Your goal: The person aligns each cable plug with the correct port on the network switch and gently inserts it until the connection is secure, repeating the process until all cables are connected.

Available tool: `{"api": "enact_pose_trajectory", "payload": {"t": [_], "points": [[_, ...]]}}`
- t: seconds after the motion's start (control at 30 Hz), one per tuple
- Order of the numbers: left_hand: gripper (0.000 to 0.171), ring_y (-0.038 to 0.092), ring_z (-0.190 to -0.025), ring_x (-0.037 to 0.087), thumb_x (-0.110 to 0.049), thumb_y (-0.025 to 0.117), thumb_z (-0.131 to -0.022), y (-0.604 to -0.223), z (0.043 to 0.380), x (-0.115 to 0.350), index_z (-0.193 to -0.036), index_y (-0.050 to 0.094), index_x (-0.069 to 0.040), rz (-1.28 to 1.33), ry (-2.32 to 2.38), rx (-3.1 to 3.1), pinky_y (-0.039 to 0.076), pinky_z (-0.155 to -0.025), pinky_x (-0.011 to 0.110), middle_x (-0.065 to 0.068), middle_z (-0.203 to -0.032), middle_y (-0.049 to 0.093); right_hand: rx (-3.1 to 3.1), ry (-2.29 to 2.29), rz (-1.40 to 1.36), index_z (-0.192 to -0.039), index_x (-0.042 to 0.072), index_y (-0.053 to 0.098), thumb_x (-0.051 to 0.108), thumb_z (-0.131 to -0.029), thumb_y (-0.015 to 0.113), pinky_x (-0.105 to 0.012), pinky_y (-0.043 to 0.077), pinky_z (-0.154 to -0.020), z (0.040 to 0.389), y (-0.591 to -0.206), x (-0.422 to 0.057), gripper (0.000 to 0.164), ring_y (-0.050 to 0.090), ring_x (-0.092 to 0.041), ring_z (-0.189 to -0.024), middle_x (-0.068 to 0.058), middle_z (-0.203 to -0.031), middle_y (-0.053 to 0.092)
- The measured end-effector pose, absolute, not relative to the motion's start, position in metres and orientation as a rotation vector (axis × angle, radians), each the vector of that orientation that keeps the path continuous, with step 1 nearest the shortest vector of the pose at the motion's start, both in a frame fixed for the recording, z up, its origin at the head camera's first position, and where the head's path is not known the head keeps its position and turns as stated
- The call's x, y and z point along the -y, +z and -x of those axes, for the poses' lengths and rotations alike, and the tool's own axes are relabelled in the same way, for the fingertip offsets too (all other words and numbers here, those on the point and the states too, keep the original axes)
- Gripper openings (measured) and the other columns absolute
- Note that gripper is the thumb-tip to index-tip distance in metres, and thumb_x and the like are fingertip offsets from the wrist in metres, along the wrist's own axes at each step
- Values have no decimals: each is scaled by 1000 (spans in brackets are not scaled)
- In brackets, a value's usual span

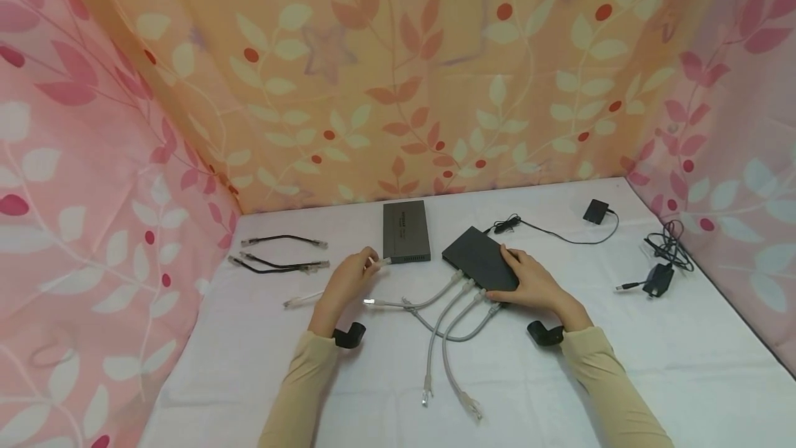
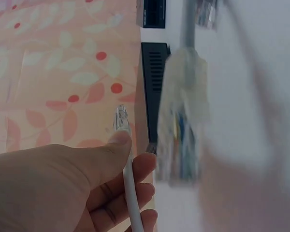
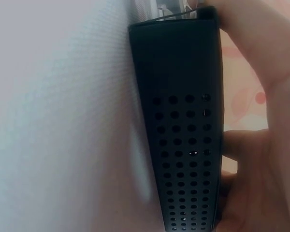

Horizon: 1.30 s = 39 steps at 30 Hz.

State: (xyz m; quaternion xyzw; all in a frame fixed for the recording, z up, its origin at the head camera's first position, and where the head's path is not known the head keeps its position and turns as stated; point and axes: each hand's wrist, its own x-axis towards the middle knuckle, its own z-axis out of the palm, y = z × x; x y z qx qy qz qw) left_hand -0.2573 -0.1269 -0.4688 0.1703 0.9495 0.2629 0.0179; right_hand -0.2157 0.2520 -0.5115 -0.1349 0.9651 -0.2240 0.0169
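Observation:
My left hand (image 1: 350, 275) pinches a pale network cable (image 2: 129, 188) just behind its clear plug (image 2: 121, 118), between thumb and fingers. That plug is close to the front left corner of a dark grey network switch (image 1: 405, 230). My right hand (image 1: 531, 282) holds a black network switch (image 1: 475, 258) at its right end, thumb at the front edge and fingers over the top. In the right wrist view, its perforated side (image 3: 183, 145) faces the camera. Several grey network cables (image 1: 435, 330) run from its front ports. One loose plug (image 2: 179, 140) looms blurred before the left wrist camera.
Three short black network cables (image 1: 280, 254) lie at the left. A power adapter (image 1: 595, 211) sits at the back right, its cord running to the black switch. Another adapter (image 1: 658, 281) with coiled cord lies near the table's right edge. Patterned curtains (image 1: 398, 75) enclose the white table (image 1: 249, 379).

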Motion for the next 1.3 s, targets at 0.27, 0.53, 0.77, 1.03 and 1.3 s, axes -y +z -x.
{"api": "enact_pose_trajectory", "payload": {"t": [0.27,0.53,0.77,1.03,1.3], "points": [[16,59,-79,19,-20,58,-92,-467,259,106,-104,56,-10,-624,801,-2927,48,-69,35,7,-90,65,-3001,-690,417,-147,4,19,68,-68,66,-56,37,-95,215,-511,-253,112,39,-43,-123,-27,-140,32],[18,62,-87,22,-19,58,-92,-467,261,87,-105,57,-7,-678,876,-2891,49,-77,36,10,-97,66,-2988,-692,399,-148,5,18,68,-69,66,-57,35,-96,214,-508,-252,111,38,-43,-125,-26,-142,31],[16,54,-69,12,-20,55,-94,-469,260,69,-102,61,-7,-711,943,-2842,45,-63,25,4,-85,64,-2987,-695,401,-148,5,18,66,-69,66,-58,34,-97,213,-508,-252,110,36,-44,-126,-26,-142,29],[27,59,-81,14,-22,51,-96,-479,257,49,-107,67,-4,-667,1048,-2774,48,-71,28,8,-100,68,-2983,-705,396,-147,5,19,66,-70,66,-58,34,-96,211,-508,-250,110,35,-44,-126,-26,-142,29],[29,51,-70,9,-28,52,-96,-490,254,35,-104,70,-7,-552,1189,-2724,42,-62,23,3,-86,67,-2995,-698,398,-147,5,19,66,-69,66,-58,35,-96,213,-509,-251,110,36,-43,-126,-26,-142,30]]}}
